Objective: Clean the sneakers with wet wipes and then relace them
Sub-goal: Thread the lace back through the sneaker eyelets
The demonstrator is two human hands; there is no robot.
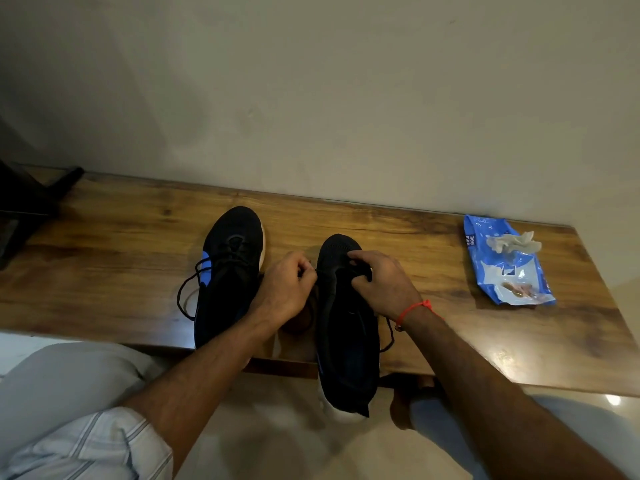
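Two black sneakers with white soles stand toe-away on a wooden table (433,244). The left sneaker (230,268) has a blue side patch and is laced, with loose lace ends looping off its left side. The right sneaker (341,327) hangs its heel over the table's front edge. My left hand (289,285) pinches a black lace end just left of the right sneaker. My right hand (379,284) grips the lace over the sneaker's tongue area. A lace end (389,337) dangles by my right wrist.
A blue wet-wipes pack (509,271) lies at the table's right, with a crumpled used wipe (512,242) on top. A dark object (31,206) stands at the far left. The wall runs right behind the table. My knees are below the front edge.
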